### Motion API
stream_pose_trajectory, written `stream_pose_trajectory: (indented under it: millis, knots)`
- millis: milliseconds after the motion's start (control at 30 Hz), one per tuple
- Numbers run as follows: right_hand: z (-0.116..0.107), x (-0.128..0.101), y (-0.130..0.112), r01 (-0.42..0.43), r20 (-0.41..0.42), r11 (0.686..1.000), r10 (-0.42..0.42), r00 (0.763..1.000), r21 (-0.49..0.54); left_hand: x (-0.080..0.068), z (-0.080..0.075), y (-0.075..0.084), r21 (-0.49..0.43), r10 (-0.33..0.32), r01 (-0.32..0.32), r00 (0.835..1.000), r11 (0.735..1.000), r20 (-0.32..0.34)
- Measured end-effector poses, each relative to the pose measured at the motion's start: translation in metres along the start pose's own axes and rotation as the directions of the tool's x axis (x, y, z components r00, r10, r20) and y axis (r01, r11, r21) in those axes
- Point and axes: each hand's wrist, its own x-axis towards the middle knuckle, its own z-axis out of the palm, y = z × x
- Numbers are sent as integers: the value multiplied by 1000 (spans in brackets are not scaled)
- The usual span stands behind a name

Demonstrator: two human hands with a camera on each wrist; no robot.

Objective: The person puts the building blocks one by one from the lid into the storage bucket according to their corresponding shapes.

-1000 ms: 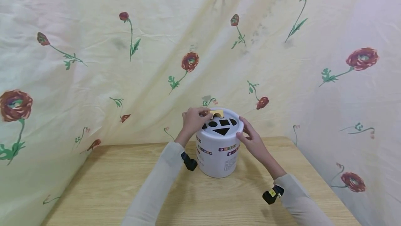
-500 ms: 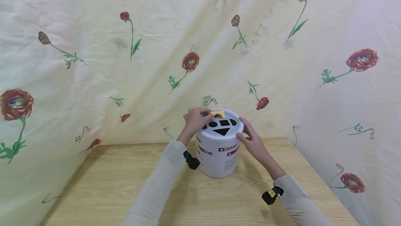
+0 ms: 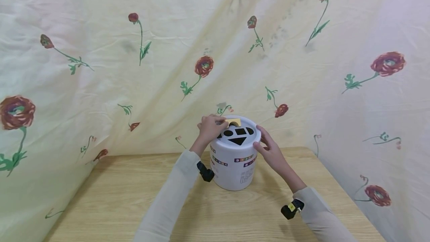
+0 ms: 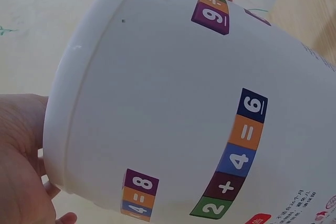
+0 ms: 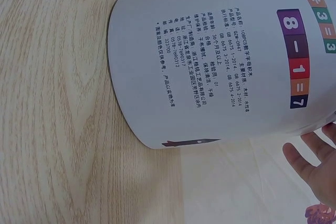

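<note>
While the left hand (image 3: 209,128) pinches a yellow block (image 3: 233,122) at the far edge of the lid (image 3: 250,137), the right hand (image 3: 270,150) rests against the right side of the white tub (image 3: 231,171). The block is arch-shaped, with a curved notch along its lower edge, and it sits on the lid's back rim, just behind the row of dark cut-outs. Left fingers (image 3: 218,122) are curled round the block's left end. Right fingers (image 3: 263,133) lie fairly straight along the tub's upper rim, thumb lower on the wall, pressing rather than wrapping.

On the lid there are dark openings: a round one, a rectangular one, a smaller one at the right, and a triangle (image 3: 237,140) nearest the person. The tub stands upright on the desk (image 3: 134,197), near its back edge, between the two sleeves (image 3: 168,201).

From the left wrist view the tub (image 4: 173,114) fills the frame, its wall carrying strips of coloured number tiles (image 4: 236,156), and the left palm (image 4: 21,166) shows at the lower left, beside the rim. From the right wrist view the tub (image 5: 210,66) bears printed text and another number strip (image 5: 295,59); its base meets the desk (image 5: 58,103), and right fingertips (image 5: 315,163) show at the lower right, just off the wall.

Behind the desk hangs a pale cloth (image 3: 100,66) printed with red flowers. A small black camera (image 3: 292,208) is strapped at each wrist.
</note>
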Motion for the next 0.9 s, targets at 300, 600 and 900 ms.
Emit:
stream_pose_trajectory:
  millis: [300, 600, 900]
  knots:
    - [0, 0, 0, 2, -5, 1000, -2, 1000, 2, -1, 2, 1, 35, 21, -21, 1000, 999, -16]
    - [0, -1, -3, -11, 1, 1000, 11, 1000, 7, -1, 5, 0, 64, 27, -25, 1000, 998, -16]
    - [0, -2, -4, -9, 0, 1000, 9, 1000, 7, -1, 2, 2, 95, 41, -42, 999, 995, 13]
